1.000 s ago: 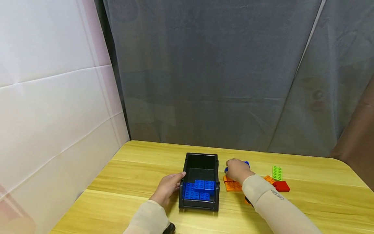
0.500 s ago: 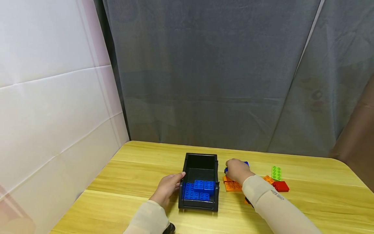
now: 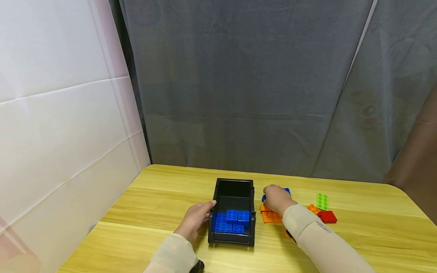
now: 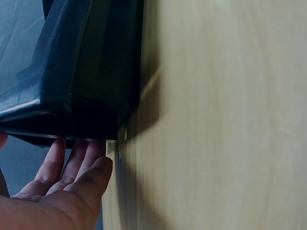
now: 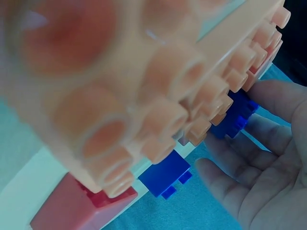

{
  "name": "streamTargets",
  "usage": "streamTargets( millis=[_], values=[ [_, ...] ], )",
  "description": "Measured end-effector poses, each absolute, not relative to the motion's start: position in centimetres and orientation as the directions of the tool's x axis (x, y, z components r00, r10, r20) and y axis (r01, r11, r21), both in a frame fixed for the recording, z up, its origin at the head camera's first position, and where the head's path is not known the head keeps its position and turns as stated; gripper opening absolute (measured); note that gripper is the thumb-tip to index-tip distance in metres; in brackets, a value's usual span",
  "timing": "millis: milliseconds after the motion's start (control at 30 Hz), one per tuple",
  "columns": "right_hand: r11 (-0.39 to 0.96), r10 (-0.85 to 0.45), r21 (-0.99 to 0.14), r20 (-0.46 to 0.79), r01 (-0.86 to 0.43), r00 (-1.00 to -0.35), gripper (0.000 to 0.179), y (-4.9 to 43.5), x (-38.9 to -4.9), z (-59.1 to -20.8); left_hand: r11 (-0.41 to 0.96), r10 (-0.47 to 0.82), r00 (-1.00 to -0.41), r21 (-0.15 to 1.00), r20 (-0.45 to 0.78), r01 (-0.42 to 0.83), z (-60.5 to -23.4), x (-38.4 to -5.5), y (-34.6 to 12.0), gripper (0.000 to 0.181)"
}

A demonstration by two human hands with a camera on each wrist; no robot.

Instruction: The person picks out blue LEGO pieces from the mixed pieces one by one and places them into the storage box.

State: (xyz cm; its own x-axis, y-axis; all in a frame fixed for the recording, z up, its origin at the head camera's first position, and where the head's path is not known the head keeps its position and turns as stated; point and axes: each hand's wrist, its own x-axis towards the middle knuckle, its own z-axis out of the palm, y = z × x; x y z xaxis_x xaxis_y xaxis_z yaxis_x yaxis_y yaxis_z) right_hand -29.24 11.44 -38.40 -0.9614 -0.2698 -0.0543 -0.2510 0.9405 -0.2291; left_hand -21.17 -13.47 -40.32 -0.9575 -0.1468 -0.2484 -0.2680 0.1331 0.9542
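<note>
My left hand [image 3: 196,218] holds the left side of a black storage bin [image 3: 235,239], thumb at the rim. In the left wrist view, its fingertips touch the bin's wall [image 4: 57,91]. Several blue toy building bricks [image 3: 225,223] lie in the bin's front part. To the right of the bin, my right hand [image 3: 278,199] reaches down over the brick group. The right wrist view shows its fingers around a blue building brick [image 5: 235,115], partly hidden behind orange bricks [image 5: 163,81]. A second blue brick [image 5: 165,175] stands nearby.
Orange bricks [image 3: 272,217] lie just in front of the right hand. Beyond the right wrist are another orange brick [image 3: 313,209], a red brick [image 3: 327,217] and a light green brick [image 3: 322,201]. A grey curtain [image 3: 239,94] hangs behind the wooden table [image 3: 170,182].
</note>
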Motion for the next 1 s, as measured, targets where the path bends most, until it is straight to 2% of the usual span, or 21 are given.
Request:
streamTargets(
  millis=[1000],
  values=[
    [0.944,-0.269,-0.201,-0.007,-0.262,-0.963,0.037,11.85,-28.49,-37.89,0.125,-0.144,-0.959,0.957,-0.243,-0.261,-40.43,-21.16,-13.48,0.064]
  ],
)
